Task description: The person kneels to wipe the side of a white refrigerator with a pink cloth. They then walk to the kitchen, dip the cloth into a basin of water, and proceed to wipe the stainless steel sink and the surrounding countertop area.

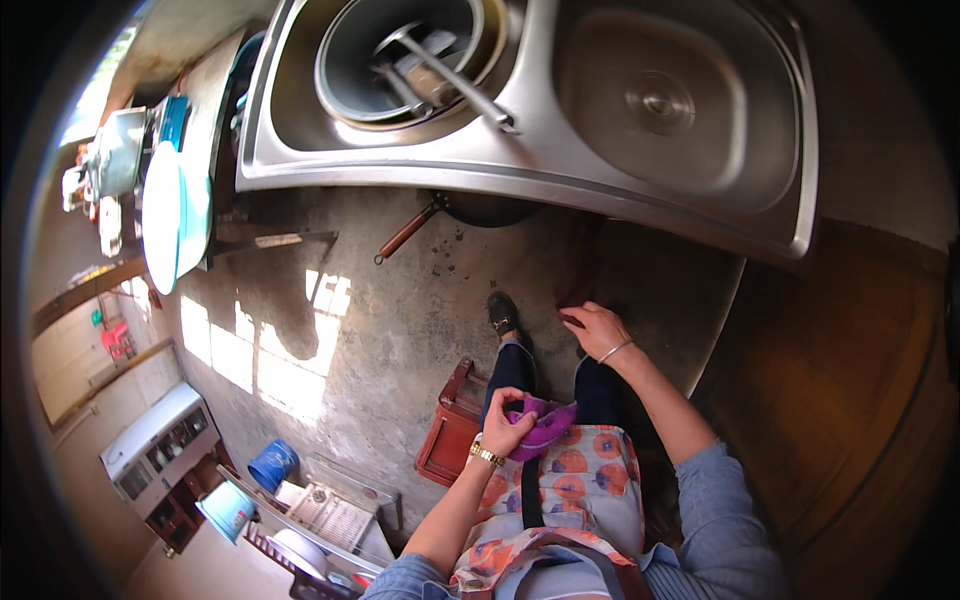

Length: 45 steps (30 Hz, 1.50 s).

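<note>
My left hand (508, 425), with a gold watch at the wrist, grips a bunched purple cloth (546, 429) in front of the patterned apron (574, 480). Lower than the sink's front edge, my right hand (598, 330) reaches forward with bent fingers. Its fingertips meet a dark reddish thing (577, 281) in shadow; I cannot tell what that is or whether it is held. Ahead stands a double-bowl stainless steel sink (536, 112). Its left bowl contains nested metal basins (330, 90), with a long-handled ladle (457, 75) and other utensils in them.
A pan with a wooden handle (407, 234) is below the sink. A red wooden stool (450, 435) stands beside my leg. At left, a counter carries a pot (120, 154) and a large pale-blue lid or basin (163, 217). A blue bucket (273, 465) sits on the concrete floor.
</note>
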### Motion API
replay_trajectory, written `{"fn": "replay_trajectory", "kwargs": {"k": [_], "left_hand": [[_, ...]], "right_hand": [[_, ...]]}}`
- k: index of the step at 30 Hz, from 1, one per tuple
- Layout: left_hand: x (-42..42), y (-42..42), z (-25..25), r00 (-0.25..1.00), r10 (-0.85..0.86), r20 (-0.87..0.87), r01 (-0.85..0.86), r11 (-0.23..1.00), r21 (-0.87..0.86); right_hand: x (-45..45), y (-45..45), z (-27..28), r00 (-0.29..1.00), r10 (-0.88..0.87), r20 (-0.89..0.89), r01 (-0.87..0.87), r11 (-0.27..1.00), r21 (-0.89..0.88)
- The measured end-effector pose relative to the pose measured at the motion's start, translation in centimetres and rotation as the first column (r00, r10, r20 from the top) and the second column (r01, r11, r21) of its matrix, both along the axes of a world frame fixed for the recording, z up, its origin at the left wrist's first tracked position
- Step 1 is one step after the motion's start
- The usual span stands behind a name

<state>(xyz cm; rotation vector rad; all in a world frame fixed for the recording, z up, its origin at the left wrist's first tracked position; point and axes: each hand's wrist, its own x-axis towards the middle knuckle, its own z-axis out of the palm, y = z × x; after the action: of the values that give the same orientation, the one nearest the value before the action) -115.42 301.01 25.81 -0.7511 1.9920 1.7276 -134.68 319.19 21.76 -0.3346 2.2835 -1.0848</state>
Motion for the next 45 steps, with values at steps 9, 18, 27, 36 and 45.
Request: {"fn": "replay_trajectory", "kwargs": {"k": [9, 18, 27, 36, 45], "left_hand": [[-10.4, -19.6, 0.9, 0.960, 0.152, -0.237, -0.197, 0.963, -0.184], [-13.2, -29.9, -0.4, 0.889, -0.455, 0.038, 0.436, 0.822, -0.366], [-28.1, -32.3, 2.5, 0.955, -0.274, -0.111, 0.109, 0.677, -0.728], [-19.1, -31.1, -2.6, 0.989, -0.148, -0.024, 0.096, 0.750, -0.655], [0.5, -20.9, -5.1, 0.954, -0.081, 0.288, 0.186, 0.914, -0.361]], "right_hand": [[-7.0, -19.3, 8.6, 0.854, 0.453, -0.256, -0.498, 0.854, -0.152], [-7.9, -24.0, 8.6, 0.802, 0.541, -0.253, -0.566, 0.824, -0.030], [-17.6, -25.4, -2.0, 0.969, -0.155, -0.192, 0.117, 0.974, -0.195], [-10.5, -22.4, -5.5, 0.821, -0.149, -0.551, 0.208, 0.977, 0.046], [-13.2, -25.6, -8.4, 0.740, 0.036, -0.671, 0.309, 0.869, 0.388]]}}
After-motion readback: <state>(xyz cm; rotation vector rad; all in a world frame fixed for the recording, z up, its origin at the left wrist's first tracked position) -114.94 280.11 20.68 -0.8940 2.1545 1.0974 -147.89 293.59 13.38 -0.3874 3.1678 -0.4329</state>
